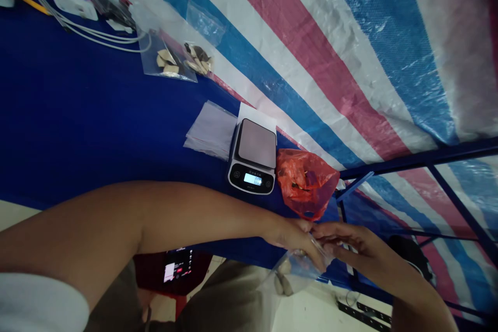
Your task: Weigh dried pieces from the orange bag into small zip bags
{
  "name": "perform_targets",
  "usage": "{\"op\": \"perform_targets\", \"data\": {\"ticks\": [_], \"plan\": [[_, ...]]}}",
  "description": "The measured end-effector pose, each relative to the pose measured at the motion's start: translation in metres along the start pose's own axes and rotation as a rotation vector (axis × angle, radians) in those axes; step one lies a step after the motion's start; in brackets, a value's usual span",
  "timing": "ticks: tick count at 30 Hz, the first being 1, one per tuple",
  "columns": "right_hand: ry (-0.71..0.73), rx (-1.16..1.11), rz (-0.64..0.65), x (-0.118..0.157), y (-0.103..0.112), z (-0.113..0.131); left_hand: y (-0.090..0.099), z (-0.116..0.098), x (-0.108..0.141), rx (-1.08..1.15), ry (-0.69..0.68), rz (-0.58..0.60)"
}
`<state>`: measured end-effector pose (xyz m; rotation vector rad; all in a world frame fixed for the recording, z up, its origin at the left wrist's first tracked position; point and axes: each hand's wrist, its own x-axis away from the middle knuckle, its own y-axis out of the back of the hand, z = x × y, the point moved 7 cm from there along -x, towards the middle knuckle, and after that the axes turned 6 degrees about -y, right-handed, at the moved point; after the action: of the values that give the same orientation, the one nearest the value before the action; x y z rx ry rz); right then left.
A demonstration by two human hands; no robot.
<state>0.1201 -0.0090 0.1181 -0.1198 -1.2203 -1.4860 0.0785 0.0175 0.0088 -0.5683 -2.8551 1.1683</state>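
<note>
A clear plastic bag [290, 272] with a few pale pieces in its lower part hangs below the table edge, over my lap. My left hand [299, 241] is closed on the bag's upper part. From the right, my right hand [350, 244] pinches the bag near its mouth, fingertips close to my left fingers. Just beyond my hands sits a red plastic bag [307, 181] with some dark bits inside. Beside it stands a digital kitchen scale [257, 148], its display lit and nothing on its plate.
Flat empty zip bags [212, 129] lie left of the scale. Farther back are two filled clear bags [169, 62] and white cables [105, 36]. A striped tarp [311, 46] rises behind the blue table [78, 114]. Below, a phone [178, 264] rests on a red stool.
</note>
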Motion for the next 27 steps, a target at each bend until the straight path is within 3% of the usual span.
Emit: {"op": "perform_targets", "data": {"ticks": [7,11,15,19,21,24,27], "plan": [[0.02,-0.089,-0.119,0.005,0.004,0.003,0.005,0.003,-0.003,0.048,-0.005,-0.05],[0.043,-0.095,-0.014,0.007,-0.011,0.003,0.011,0.005,-0.004,0.112,0.035,-0.065],[0.041,-0.14,-0.003,0.008,-0.024,0.005,-0.006,-0.006,0.004,0.237,0.086,0.195],[0.068,-0.225,-0.144,0.021,-0.016,0.012,-0.015,-0.019,0.017,0.352,0.116,0.334],[0.071,-0.189,-0.238,0.033,-0.006,0.014,-0.01,-0.015,0.018,0.355,0.155,0.295],[0.044,-0.032,-0.366,0.053,0.007,0.013,0.008,-0.006,0.011,0.339,0.145,0.136],[0.07,0.088,-0.473,0.069,0.019,0.015,0.014,0.0,0.007,0.314,0.155,0.115]]}}
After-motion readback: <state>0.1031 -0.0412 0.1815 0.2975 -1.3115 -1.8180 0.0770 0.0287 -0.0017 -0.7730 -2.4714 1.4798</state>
